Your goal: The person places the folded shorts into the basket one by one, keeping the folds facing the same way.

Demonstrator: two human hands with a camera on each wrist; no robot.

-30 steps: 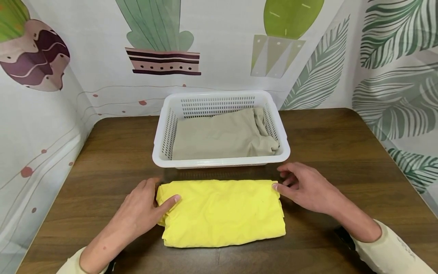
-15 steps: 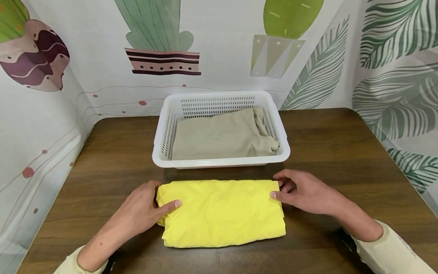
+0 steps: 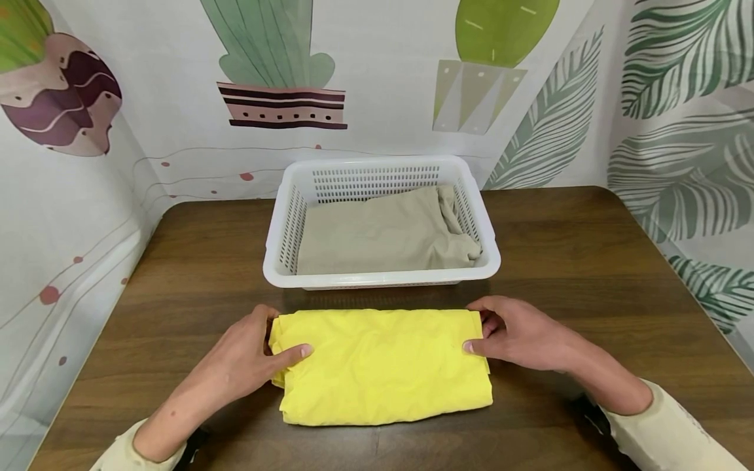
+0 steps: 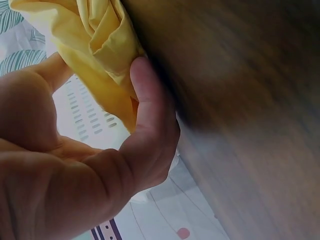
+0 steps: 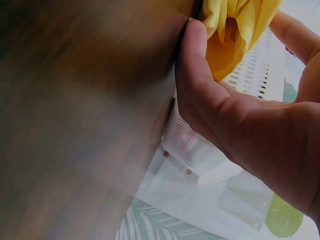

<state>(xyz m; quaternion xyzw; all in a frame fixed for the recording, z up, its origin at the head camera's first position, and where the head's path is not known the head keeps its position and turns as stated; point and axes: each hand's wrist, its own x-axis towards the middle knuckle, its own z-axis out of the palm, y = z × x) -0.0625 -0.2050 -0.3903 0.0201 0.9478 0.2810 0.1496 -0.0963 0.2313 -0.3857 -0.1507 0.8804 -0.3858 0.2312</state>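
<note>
Left hand pinches the left end of the folded yellow cloth, thumb on top, fingers curled under the edge; right hand pinches the right end the same way, thumb on top; cloth lies flat on the wooden bench, near edge, between both hands; just behind it sits a white basket holding a folded beige cloth; patterned plant backdrop around the bench.

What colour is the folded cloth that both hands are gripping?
Bright yellow: the folded cloth on the table shows best in the head view.
</note>
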